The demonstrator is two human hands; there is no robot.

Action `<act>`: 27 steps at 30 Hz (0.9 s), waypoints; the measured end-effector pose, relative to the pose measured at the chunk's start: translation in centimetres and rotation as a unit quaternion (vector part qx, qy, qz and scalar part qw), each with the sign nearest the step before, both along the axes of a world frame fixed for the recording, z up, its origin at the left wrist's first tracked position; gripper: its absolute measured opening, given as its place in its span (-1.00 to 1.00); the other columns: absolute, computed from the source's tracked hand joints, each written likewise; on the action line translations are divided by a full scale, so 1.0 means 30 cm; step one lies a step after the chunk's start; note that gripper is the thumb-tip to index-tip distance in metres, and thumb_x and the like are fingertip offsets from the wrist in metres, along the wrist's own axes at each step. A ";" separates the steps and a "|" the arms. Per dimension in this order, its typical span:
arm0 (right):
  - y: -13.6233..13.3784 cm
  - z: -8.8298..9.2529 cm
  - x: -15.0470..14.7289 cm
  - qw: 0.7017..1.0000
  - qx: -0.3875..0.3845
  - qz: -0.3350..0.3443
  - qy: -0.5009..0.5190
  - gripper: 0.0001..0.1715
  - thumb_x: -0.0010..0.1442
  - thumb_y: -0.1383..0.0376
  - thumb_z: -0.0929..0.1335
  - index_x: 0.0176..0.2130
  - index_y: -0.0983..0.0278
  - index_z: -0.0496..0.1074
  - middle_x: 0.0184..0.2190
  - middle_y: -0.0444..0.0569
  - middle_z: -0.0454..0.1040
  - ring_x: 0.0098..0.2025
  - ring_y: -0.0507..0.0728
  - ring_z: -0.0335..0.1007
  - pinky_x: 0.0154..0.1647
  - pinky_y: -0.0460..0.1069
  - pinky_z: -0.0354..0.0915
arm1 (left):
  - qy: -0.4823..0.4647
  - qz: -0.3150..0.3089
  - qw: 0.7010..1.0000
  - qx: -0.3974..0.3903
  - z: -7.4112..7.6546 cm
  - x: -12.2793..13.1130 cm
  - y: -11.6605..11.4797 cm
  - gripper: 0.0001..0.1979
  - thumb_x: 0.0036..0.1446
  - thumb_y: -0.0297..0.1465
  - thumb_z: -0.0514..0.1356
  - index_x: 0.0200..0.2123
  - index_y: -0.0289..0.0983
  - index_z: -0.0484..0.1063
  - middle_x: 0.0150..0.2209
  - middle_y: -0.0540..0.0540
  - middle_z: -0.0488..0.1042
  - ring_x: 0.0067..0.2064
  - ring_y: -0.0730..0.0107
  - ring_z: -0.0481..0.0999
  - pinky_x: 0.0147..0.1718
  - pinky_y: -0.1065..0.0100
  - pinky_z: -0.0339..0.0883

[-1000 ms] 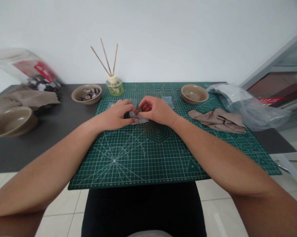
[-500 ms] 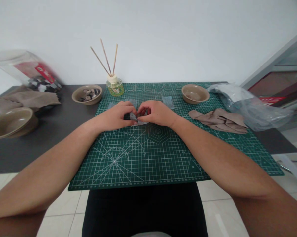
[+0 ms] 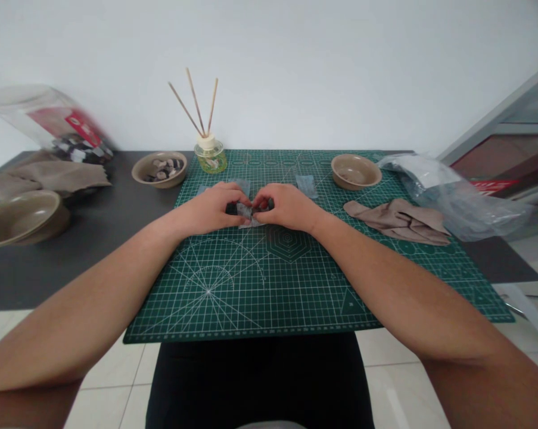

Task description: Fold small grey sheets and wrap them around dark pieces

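Observation:
My left hand [image 3: 215, 207] and my right hand [image 3: 285, 205] meet over the far half of the green cutting mat [image 3: 233, 313]. Between their fingertips is a small clear plastic bag [image 3: 245, 215], pinched from both sides. Something dark shows near the fingers, but its kind is hidden. Just behind my left hand lies another small clear bag [image 3: 240, 185], partly covered by the hand. A third flat bag [image 3: 306, 185] rests on the mat beyond my right hand.
Small dark and pale pieces fill a bowl [image 3: 139, 174] beside a reed diffuser [image 3: 211, 157]. Another bowl [image 3: 355, 182] stands back right, near a brown cloth [image 3: 398, 220] and a large plastic bag [image 3: 456, 193]. At left are a bowl [image 3: 49, 223], a cloth [image 3: 49, 177] and a clear container [image 3: 18, 107].
The fingertips have shifted slightly on the small bag, and more of it shows between them. The whole view has moved a little; the other things stay in place.

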State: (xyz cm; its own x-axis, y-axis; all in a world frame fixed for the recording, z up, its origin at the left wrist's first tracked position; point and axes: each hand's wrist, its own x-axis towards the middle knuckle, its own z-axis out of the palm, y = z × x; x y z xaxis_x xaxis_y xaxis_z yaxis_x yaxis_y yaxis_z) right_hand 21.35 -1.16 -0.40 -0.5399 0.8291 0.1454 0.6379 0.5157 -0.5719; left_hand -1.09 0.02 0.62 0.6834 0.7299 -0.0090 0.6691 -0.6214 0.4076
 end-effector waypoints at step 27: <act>-0.006 0.019 -0.004 0.999 -0.009 -0.015 -0.030 -0.82 0.13 0.31 0.49 -0.21 0.26 0.67 -0.25 -0.04 0.67 -0.20 0.13 0.53 -0.16 -0.01 0.26 | 0.032 0.047 0.998 -0.006 0.002 -0.001 -0.006 -0.65 0.11 -0.06 0.33 -0.11 -0.11 0.58 -0.08 -0.13 0.43 0.04 0.00 0.37 0.13 -0.06 0.18</act>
